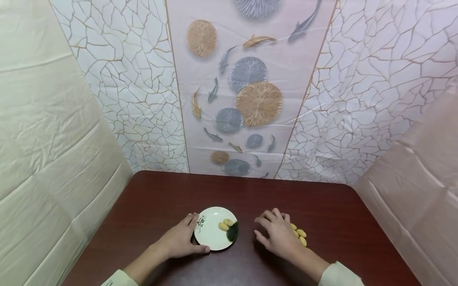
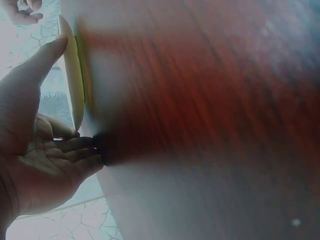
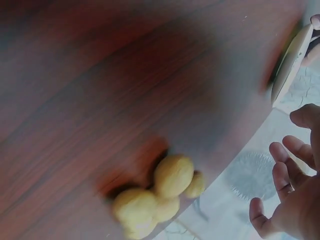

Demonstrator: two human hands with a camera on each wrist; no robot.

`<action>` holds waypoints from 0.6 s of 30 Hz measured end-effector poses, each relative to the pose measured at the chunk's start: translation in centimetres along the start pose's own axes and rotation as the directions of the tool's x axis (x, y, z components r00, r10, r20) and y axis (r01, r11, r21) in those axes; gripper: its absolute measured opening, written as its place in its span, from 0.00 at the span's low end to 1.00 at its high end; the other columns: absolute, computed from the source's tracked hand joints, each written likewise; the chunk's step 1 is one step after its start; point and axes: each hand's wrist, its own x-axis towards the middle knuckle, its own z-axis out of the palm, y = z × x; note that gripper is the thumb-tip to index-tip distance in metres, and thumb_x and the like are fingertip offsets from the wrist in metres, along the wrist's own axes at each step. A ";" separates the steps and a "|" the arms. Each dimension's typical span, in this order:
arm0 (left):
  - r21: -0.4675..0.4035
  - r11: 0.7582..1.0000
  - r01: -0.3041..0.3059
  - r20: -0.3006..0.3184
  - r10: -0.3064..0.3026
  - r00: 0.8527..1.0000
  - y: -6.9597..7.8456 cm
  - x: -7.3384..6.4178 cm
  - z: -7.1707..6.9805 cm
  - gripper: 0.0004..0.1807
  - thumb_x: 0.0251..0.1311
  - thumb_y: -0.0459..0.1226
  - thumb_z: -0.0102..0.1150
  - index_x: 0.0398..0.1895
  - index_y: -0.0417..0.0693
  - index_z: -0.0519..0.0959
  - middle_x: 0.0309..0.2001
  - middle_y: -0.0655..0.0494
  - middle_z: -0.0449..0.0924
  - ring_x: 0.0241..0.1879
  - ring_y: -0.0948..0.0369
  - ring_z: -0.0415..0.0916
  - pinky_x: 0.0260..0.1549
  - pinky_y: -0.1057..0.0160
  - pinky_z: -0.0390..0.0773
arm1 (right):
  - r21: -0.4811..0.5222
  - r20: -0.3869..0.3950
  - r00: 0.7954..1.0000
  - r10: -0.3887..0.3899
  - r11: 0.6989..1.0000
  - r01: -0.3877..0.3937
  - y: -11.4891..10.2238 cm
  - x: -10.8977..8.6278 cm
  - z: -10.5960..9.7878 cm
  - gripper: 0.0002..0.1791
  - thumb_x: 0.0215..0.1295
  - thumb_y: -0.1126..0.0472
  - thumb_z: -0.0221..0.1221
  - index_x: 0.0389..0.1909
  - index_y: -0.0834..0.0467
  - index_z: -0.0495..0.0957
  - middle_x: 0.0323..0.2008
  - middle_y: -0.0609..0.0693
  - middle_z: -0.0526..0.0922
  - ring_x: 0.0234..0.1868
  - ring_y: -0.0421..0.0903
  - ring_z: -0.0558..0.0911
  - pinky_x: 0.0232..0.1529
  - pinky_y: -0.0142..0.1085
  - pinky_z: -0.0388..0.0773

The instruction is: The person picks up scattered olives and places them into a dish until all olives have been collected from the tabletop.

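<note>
A white plate (image 1: 211,236) with a small dark floral print lies on the table. On its right side sit two yellow oval pieces (image 1: 225,225), small and smooth, beside a dark green patch (image 1: 232,232). My left hand (image 1: 180,238) holds the plate's left rim, thumb on the near edge and fingers on the far left; the left wrist view shows the thumb (image 2: 59,45) touching the rim. Between the plate and a cluster of similar yellow pieces (image 1: 301,233), my right hand (image 1: 280,234) hovers with loosely bent fingers and nothing visible in them. It partly hides that cluster.
The dark red-brown table (image 1: 161,194) has wood grain. Behind it hangs a patterned cloth (image 1: 229,79) with fish and round motifs. Pale cloth walls (image 1: 64,159) close in the left and right sides.
</note>
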 end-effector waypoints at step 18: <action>-0.018 1.000 -0.006 0.000 0.006 1.000 -0.1 -0.2 0.2 0.72 0.55 0.70 0.77 0.88 0.32 0.56 0.85 0.29 0.58 0.85 0.35 0.60 0.73 0.33 0.75 | -0.066 -0.040 0.998 0.058 0.996 -0.060 3.2 -2.7 -1.0 0.14 0.63 0.54 0.80 0.47 0.50 0.90 0.42 0.41 0.85 0.45 0.42 0.73 0.48 0.56 0.74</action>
